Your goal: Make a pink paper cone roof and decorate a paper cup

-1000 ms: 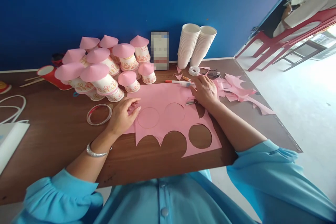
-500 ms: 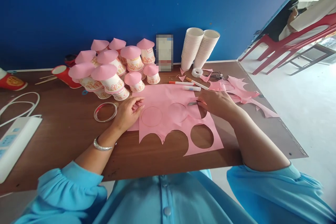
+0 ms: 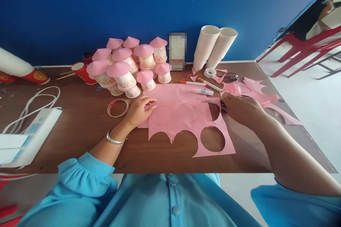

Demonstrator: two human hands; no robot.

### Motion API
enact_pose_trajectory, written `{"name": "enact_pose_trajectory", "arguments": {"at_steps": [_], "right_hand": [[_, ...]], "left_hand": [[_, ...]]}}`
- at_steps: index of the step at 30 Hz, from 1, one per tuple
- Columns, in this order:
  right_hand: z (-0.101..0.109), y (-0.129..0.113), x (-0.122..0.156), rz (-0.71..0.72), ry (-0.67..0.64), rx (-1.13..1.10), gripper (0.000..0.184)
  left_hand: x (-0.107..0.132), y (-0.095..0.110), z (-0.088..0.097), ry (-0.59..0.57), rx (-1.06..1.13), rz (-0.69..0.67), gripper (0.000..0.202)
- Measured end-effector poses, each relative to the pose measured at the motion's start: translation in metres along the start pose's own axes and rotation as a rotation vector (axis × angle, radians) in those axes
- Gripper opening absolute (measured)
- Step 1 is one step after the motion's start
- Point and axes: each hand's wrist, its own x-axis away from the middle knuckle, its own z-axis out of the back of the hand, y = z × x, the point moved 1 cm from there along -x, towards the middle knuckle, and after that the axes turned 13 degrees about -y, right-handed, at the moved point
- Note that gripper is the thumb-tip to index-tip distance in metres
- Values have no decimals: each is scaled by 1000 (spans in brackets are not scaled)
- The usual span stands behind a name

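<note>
A pink paper sheet (image 3: 176, 97) with drawn circles and round cut-outs lies on the brown table (image 3: 80, 127). My left hand (image 3: 140, 110) rests on the sheet's left edge with its fingers curled and pressing down. My right hand (image 3: 241, 108) sits at the sheet's right edge, closed around the dark handles of a pair of scissors (image 3: 218, 105), whose metal blades point left over the paper.
Pink-roofed paper cups (image 3: 125, 67) cluster at the back. Two white cup stacks (image 3: 214, 46) lean on the blue wall. Markers (image 3: 192, 83), a glue stick (image 3: 204, 92), tape rolls (image 3: 117, 108), pink scraps (image 3: 255, 94) and a white power strip (image 3: 29, 138) lie around.
My right hand drew back from the markers to the sheet's right edge and now holds the scissors. The left hand stayed on the paper. The camera view shifted left.
</note>
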Motion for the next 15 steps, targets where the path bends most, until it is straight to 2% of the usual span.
{"name": "enact_pose_trajectory", "arguments": {"at_steps": [3, 7, 9, 13, 15], "right_hand": [[4, 13, 7, -19, 5, 28, 29], [0, 45, 13, -158, 10, -8, 27], [-3, 61, 15, -242, 95, -81, 26], [-8, 82, 16, -182, 211, -249, 17], [-13, 89, 14, -159, 273, -324, 23]], "left_hand": [[1, 1, 0, -21, -11, -13, 27], [1, 2, 1, -55, -12, -36, 26], [1, 1, 2, -72, 10, -21, 29], [0, 0, 3, -103, 0, -2, 40], [-1, 0, 3, -113, -34, 3, 42]]}}
